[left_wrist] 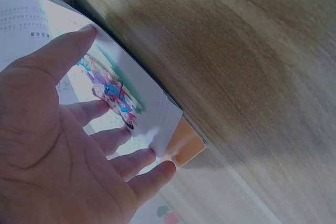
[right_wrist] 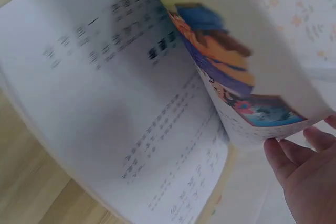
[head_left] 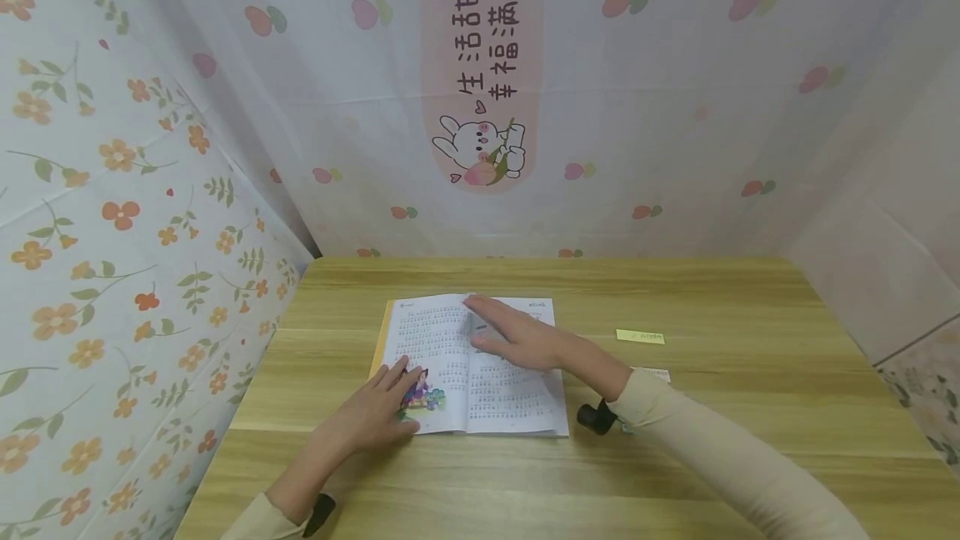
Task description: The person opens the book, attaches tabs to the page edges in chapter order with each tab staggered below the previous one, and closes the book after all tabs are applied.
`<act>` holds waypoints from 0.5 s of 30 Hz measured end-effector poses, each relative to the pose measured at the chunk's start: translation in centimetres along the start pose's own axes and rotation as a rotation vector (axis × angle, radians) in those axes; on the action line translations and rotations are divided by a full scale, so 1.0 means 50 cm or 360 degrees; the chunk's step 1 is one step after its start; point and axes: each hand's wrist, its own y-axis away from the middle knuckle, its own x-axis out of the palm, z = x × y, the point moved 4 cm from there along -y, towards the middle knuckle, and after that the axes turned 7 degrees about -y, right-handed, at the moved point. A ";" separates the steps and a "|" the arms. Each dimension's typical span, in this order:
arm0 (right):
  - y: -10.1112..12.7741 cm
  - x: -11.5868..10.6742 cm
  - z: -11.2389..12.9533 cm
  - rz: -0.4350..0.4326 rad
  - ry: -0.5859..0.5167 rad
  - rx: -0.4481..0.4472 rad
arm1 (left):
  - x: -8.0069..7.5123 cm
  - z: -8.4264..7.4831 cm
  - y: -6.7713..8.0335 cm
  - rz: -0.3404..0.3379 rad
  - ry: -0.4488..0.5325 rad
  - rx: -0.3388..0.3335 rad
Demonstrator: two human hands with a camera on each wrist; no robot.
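Open book (head_left: 468, 365), lying flat at centre of wooden bench (head_left: 675, 457). Left hand (head_left: 375, 415): grip slack, fingers straight, pressing lower left page. Right hand (head_left: 517, 340): fingers extended flat across the right page near the spine, nothing clasped.

An open picture book (head_left: 468, 365) lies flat in the middle of the wooden worktop (head_left: 720, 407). The left hand (head_left: 375, 415) rests flat on the lower left page, fingers (head_left: 393, 373) by the little colour illustration. The right hand (head_left: 517, 338) lies spread across the gutter, near the top. A yellow sticky note (head_left: 640, 337) sits off to the right, well apart from the book.
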 end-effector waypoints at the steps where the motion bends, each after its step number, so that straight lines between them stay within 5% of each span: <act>1: -0.001 -0.003 0.002 -0.0032 -0.0043 -0.0006 | 0.000 0.000 0.000 0.0000 -0.0002 0.0002; 10: -0.011 -0.016 0.008 -0.0213 -0.0385 0.0022 | 0.004 0.001 -0.001 -0.0006 -0.0026 0.0014; 15: -0.014 -0.007 0.010 -0.0186 -0.0464 0.0042 | 0.005 0.001 -0.001 -0.0004 -0.0034 0.0004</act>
